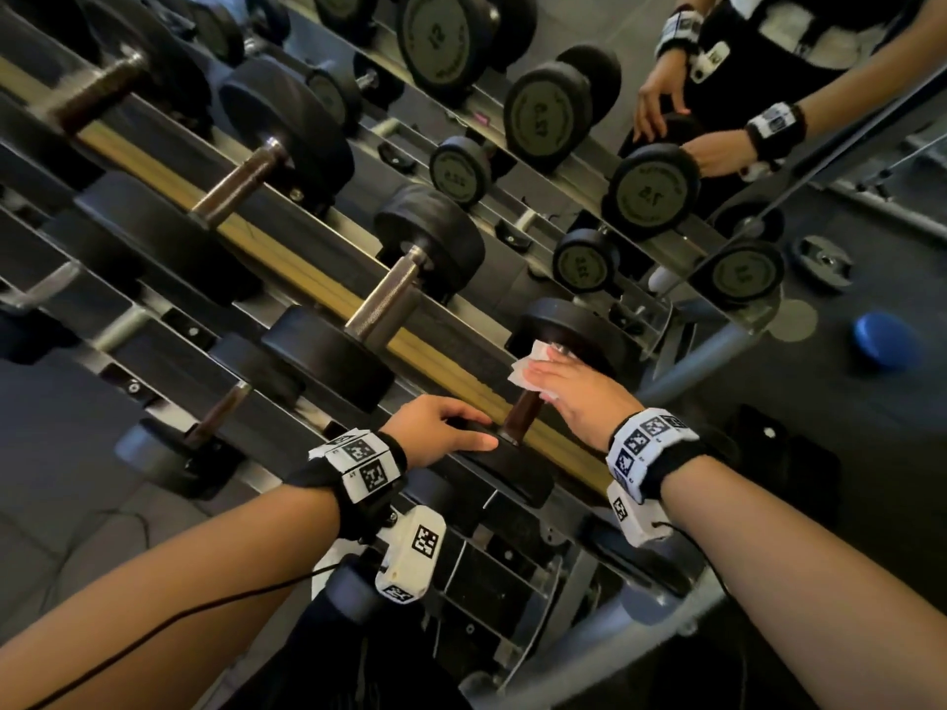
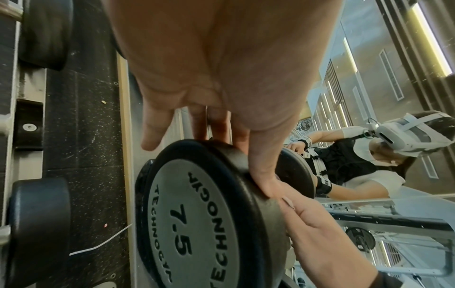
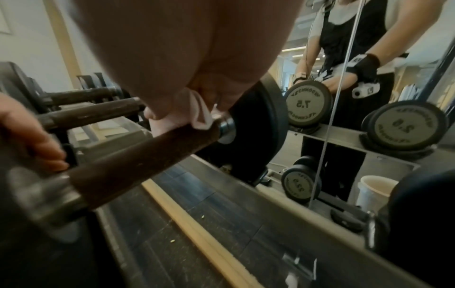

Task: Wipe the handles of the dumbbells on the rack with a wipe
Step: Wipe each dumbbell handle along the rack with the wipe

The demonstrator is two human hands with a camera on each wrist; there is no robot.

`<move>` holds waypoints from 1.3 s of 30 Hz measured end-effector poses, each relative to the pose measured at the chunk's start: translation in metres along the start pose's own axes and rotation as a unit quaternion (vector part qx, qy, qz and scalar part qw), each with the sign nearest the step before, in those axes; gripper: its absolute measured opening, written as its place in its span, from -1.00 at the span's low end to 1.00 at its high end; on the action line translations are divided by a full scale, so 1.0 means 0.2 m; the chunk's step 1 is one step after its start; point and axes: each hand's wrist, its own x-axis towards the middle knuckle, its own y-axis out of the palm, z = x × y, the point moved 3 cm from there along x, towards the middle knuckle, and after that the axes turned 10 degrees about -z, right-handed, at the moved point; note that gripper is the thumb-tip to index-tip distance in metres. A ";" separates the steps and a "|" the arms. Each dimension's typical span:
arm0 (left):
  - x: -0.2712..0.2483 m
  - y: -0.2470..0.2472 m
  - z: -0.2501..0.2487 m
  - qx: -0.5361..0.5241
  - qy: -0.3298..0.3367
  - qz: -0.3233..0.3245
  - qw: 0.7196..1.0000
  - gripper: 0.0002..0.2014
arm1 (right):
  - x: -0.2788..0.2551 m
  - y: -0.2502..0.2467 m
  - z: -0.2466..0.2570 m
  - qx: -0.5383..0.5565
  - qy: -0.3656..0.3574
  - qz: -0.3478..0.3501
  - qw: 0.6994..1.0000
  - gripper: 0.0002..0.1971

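Item: dumbbell rack, angled metal rails with a pale wooden strip running beneath the handles; holds a row of black round-headed dumbbells lying across the rails

Item: nearest dumbbell, at the right end of the row. Near end plate reads "TECHNOGYM" around the rim and "7.5" in the centre. Handle brown and worn, with a metal collar at each end

Item: neighbouring dumbbell, next along the row to the left, with a knurled bare-metal handle; further ones beyond it have brown handles

Item: left hand, resting on the top edge of the near end plate, fingers fairly straight and draped over the rim, thumb along the plate's inner side; holds nothing

Item: right hand, fingers curled round a white wipe and pressing it onto the far end of the brown handle, just beside the far weight head

Item: mirror behind the rack. Reflected plates show reversed lettering, among them "7.5" and "2.5"; other reflected figures too blurred to read with certainty

Item: white cup-like container, standing low beside the rack; contents cannot be seen

Item: blue round object on the dark floor, well apart from the rack
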 end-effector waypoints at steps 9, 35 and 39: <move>-0.02 0.00 -0.02 -0.028 -0.011 -0.002 1.000 -0.66 | -0.03 0.03 0.05 0.028 -0.059 -0.016 0.998 -0.46; -0.05 0.06 0.03 -0.101 0.012 -0.018 0.995 -0.65 | -0.13 0.13 0.16 -0.023 -0.099 0.033 0.994 -0.27; -0.04 0.05 0.03 -0.091 0.010 -0.007 0.996 -0.72 | -0.05 0.03 0.08 -0.087 -0.040 0.065 0.993 -0.22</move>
